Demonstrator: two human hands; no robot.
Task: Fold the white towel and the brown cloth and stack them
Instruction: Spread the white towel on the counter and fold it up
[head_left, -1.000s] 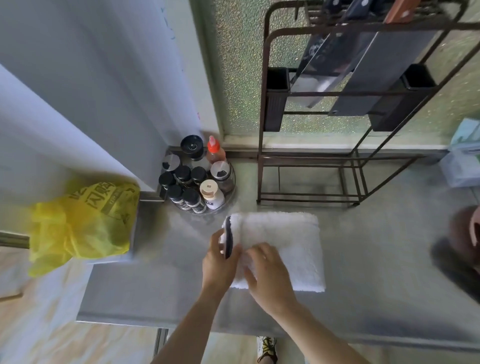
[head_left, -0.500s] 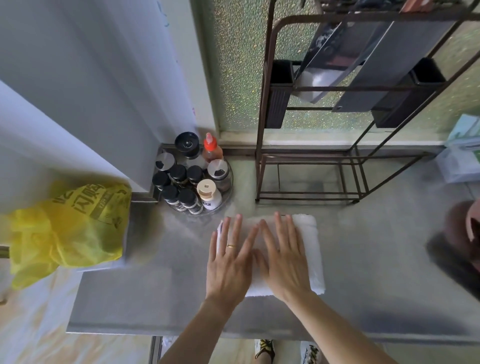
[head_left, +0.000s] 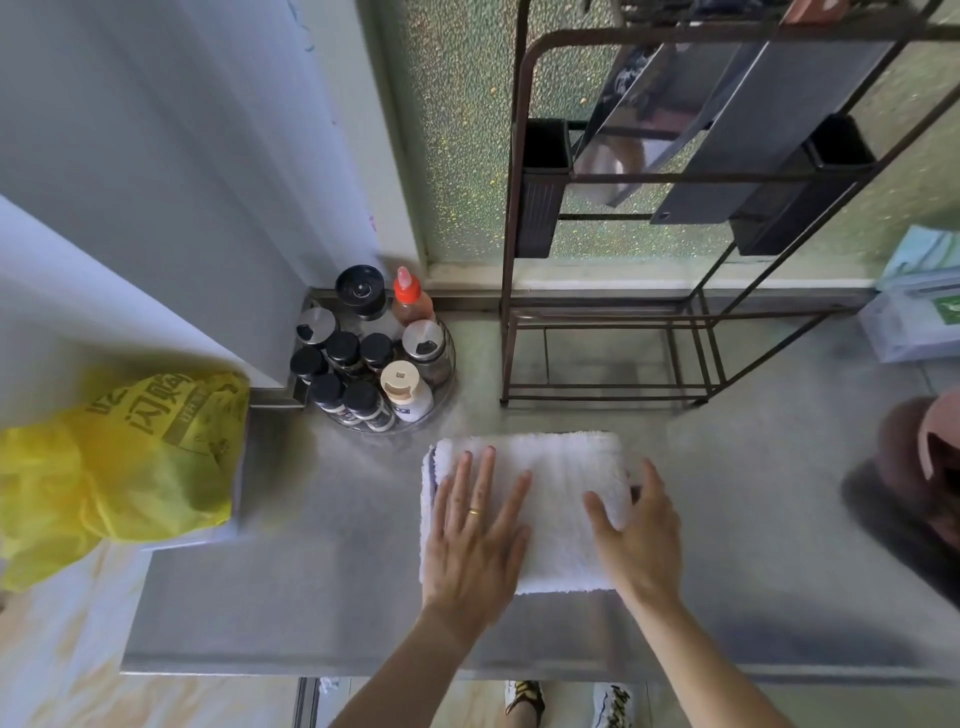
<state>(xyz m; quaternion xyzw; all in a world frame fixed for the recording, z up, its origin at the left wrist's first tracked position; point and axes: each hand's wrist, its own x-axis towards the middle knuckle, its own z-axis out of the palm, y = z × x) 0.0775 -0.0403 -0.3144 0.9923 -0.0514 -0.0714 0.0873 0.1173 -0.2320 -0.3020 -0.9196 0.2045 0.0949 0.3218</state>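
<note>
The white towel (head_left: 563, 465) lies folded into a thick rectangle on the steel counter (head_left: 311, 582), near its front edge. My left hand (head_left: 475, 545) rests flat on the towel's left half, fingers spread, a ring on one finger. My right hand (head_left: 641, 540) is at the towel's right edge, thumb on top and fingers curled around the side. The brown cloth (head_left: 914, 467) sits bunched and blurred at the far right of the counter, apart from both hands.
A round tray of spice jars and bottles (head_left: 374, 364) stands just behind the towel's left corner. A dark metal rack (head_left: 613, 338) stands behind the towel. A yellow plastic bag (head_left: 119, 467) hangs at the left. A pale box (head_left: 919, 322) sits at the back right.
My hands went from working the towel's left edge to lying flat side by side on it. Now my right hand has slid to the right edge and curled around it.
</note>
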